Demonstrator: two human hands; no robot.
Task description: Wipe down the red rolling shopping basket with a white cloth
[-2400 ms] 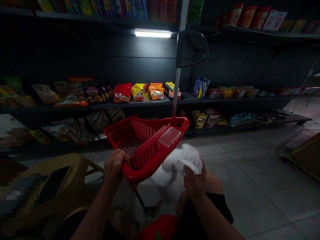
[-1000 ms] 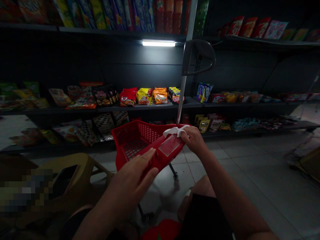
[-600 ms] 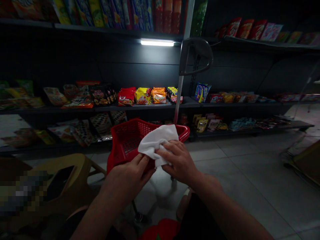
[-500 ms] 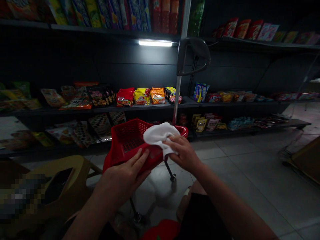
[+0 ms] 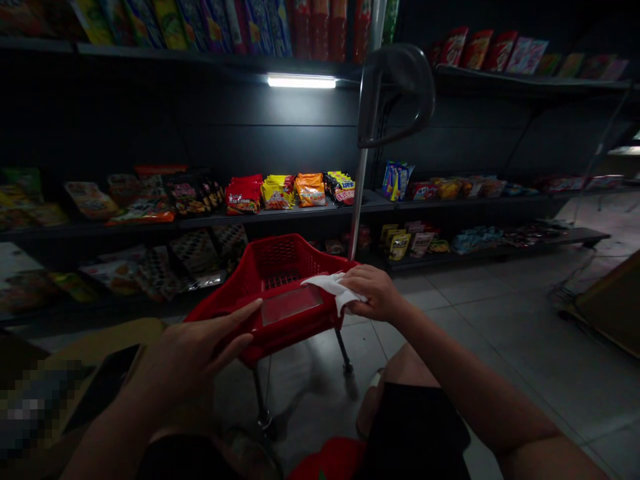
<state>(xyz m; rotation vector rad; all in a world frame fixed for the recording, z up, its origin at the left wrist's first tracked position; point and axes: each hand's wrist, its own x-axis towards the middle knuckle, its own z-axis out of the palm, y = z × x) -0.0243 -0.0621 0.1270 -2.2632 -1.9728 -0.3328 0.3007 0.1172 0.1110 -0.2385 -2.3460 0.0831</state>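
Observation:
A red shopping basket on wheels (image 5: 280, 267) stands tilted in front of me, its tall metal pull handle (image 5: 395, 87) rising at its right. My right hand (image 5: 373, 292) is closed on a white cloth (image 5: 333, 287) and presses it against the basket's near right rim. My left hand (image 5: 195, 353) lies with fingers stretched out on the near left edge of the basket, beside a clear label plate (image 5: 291, 305).
Dark shop shelves (image 5: 300, 210) with snack and noodle packets run across the back, lit by a strip light (image 5: 301, 81). A tan plastic stool (image 5: 100, 347) with a dark phone on it stands at my left. Grey floor tiles (image 5: 500, 333) spread to the right.
The basket has turned so its labelled side faces me. My right hand brought the cloth from the middle of the basket to its right rim; my left hand slid to the left edge.

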